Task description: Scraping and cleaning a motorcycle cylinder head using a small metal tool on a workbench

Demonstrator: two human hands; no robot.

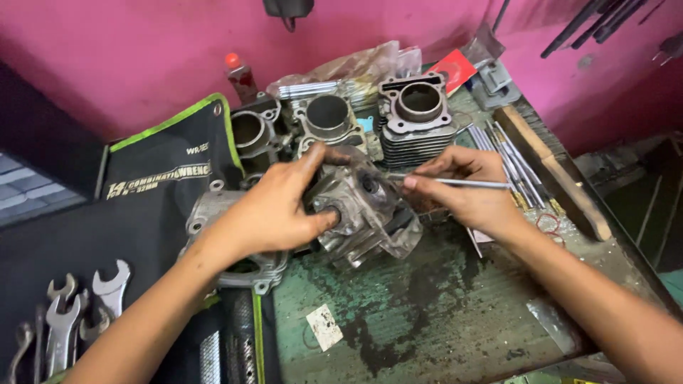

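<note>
A grimy metal engine cylinder head [366,213] lies tilted on the worn green workbench [441,313]. My left hand [274,210] grips its left side, thumb pressed on its face and fingers over the top. My right hand [466,188] pinches a thin metal rod [455,183] whose tip points into the head's upper part.
Three finned engine cylinders [416,117] [329,121] [250,134] stand at the back by the pink wall. A black wrench pouch [171,167] and several wrenches [78,309] lie at left. More thin rods [509,160], a wooden stick [555,171] and a metal casing [213,213] lie nearby.
</note>
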